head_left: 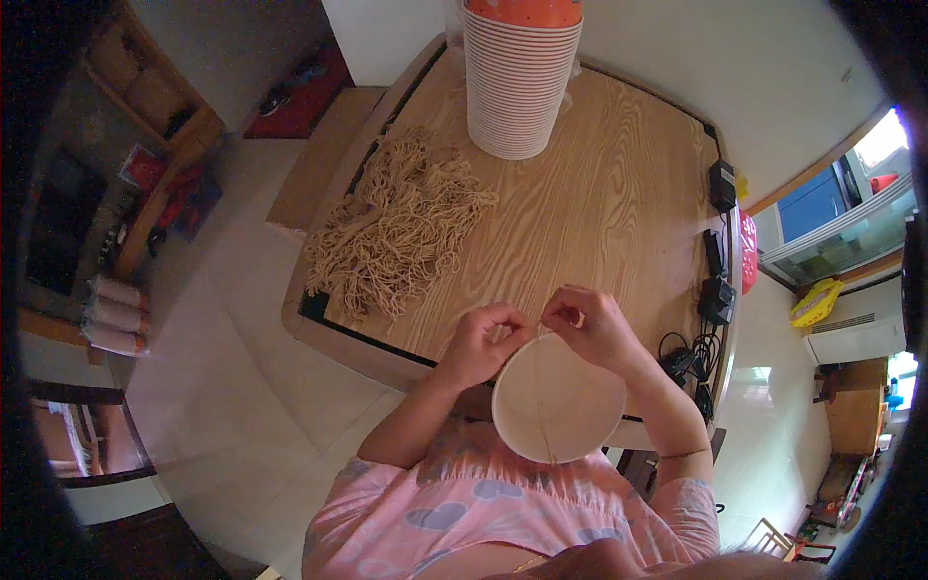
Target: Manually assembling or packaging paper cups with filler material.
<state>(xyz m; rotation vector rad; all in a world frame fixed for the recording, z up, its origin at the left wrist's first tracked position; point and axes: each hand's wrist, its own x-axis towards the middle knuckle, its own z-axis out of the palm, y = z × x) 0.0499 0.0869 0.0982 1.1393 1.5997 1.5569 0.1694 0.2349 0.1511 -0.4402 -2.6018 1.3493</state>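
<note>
A white paper bucket (585,411) rests against my front near the table's edge, its round mouth turned up towards me. Across that mouth runs a thin tan cord (543,398), from the far rim to the near rim. At the far rim, my left hand (480,345) has its thumb and fingers closed in a pinch on the cord. My right hand (592,327) pinches the cord just beside it, fingertips almost touching the left ones. Fingers partly cover the exact spot where cord meets rim. On the table's left lies a large tangled pile of tan cords (401,232).
A tall stack of nested white paper buckets (522,87), with an orange one on top, stands at the table's (599,222) far side. Black power adapters (717,300) and coiled cables (691,358) line the right edge. Pinkish rolls (116,317) sit at far left.
</note>
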